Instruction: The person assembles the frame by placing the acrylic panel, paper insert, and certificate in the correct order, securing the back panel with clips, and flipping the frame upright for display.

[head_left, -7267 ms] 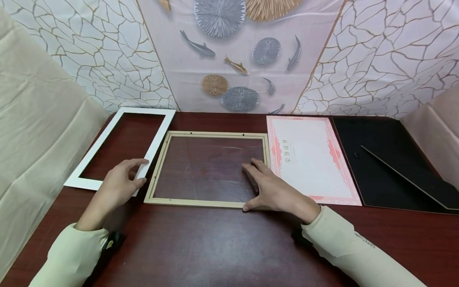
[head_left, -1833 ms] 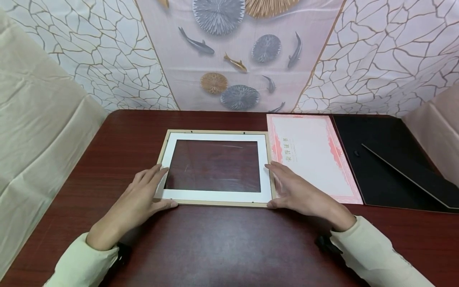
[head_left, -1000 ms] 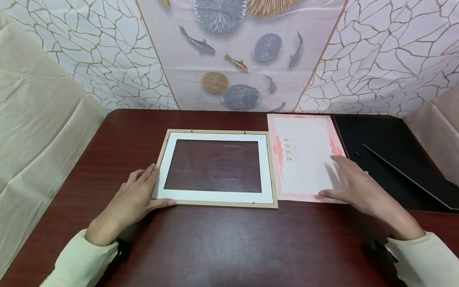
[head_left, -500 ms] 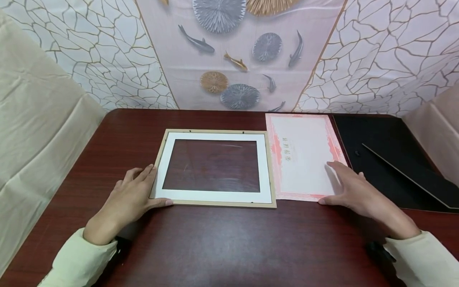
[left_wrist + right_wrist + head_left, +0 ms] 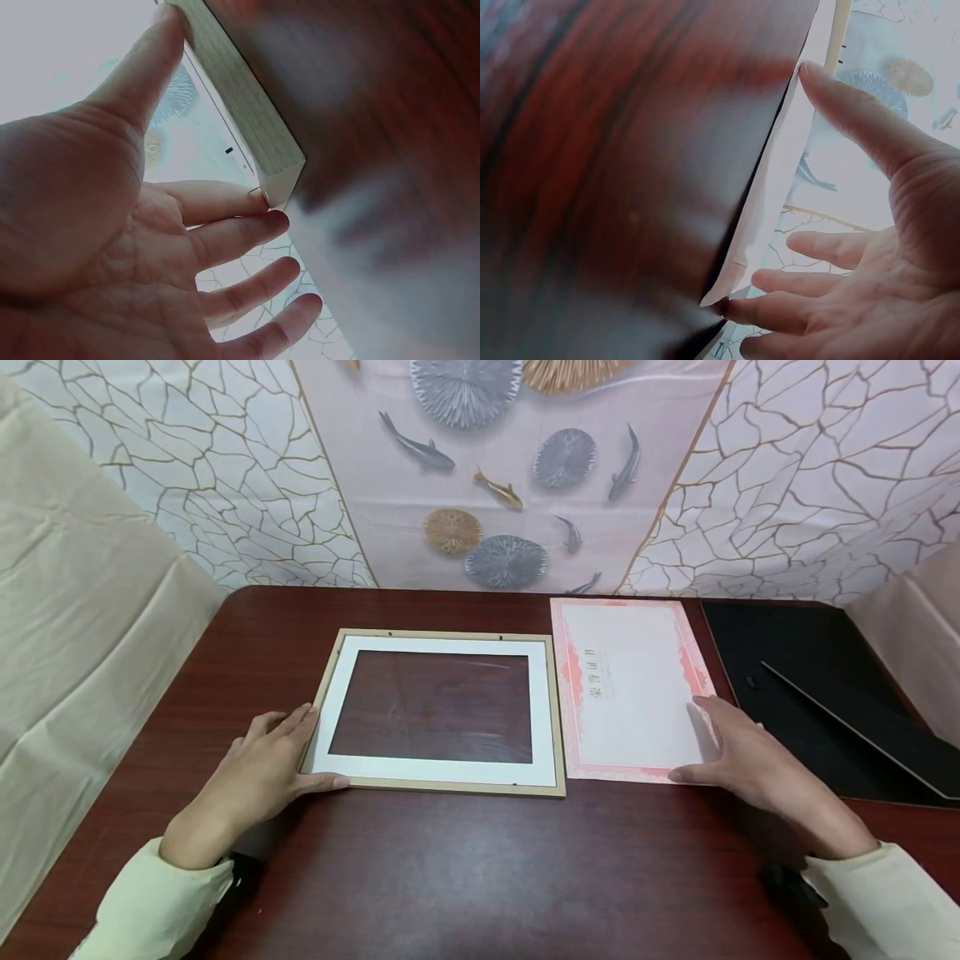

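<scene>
Pink-bordered paper certificate (image 5: pixel 633 689) shifted leftward.

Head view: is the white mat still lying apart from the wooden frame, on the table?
No, the white mat sits inside the wooden frame, whose near-left corner the left hand touches.

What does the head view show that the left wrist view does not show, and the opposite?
Only the head view shows the right hand lying with straight fingers on the near right corner of the pink-bordered certificate, the black backing board at the far right, and the white mat lying inside the whole frame.

Only the left wrist view shows the palm from below and the thickness of the frame's near left corner, with the thumb along one edge.

Both show the left hand touching the wooden frame at that corner, on the dark red table.
</scene>
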The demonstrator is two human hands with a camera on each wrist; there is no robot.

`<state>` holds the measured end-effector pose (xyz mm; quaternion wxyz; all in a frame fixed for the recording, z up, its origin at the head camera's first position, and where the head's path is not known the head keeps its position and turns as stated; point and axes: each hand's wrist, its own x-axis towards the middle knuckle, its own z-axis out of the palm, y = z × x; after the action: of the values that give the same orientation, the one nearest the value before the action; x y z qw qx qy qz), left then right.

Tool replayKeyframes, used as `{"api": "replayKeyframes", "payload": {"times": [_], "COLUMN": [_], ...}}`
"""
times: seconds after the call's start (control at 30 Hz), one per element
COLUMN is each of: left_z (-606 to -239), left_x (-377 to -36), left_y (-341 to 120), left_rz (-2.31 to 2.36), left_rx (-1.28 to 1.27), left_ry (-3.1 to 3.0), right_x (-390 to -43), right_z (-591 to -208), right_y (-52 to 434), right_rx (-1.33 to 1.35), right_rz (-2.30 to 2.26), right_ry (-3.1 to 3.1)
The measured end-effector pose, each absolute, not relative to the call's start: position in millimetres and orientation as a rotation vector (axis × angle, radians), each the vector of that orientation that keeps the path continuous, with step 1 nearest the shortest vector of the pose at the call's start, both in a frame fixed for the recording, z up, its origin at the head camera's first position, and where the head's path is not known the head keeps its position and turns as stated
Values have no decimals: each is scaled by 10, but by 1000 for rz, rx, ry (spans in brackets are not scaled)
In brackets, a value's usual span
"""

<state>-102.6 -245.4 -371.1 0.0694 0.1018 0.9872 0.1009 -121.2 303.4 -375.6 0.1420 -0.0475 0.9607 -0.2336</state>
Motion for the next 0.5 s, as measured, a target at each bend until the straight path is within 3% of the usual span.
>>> {"api": "replayKeyframes", "payload": {"times": [0.5], "left_z": [-3725], "left_x": [-1034], "left_y": [-2449], "left_rz": [406], "left_rx": [341], "left_ry": [2956], "right_x": [-1200], "right_z": [-3785], "right_y": [2975], "right_rx": [-134], "right_rz": [-709], "right_ry": [2857]}}
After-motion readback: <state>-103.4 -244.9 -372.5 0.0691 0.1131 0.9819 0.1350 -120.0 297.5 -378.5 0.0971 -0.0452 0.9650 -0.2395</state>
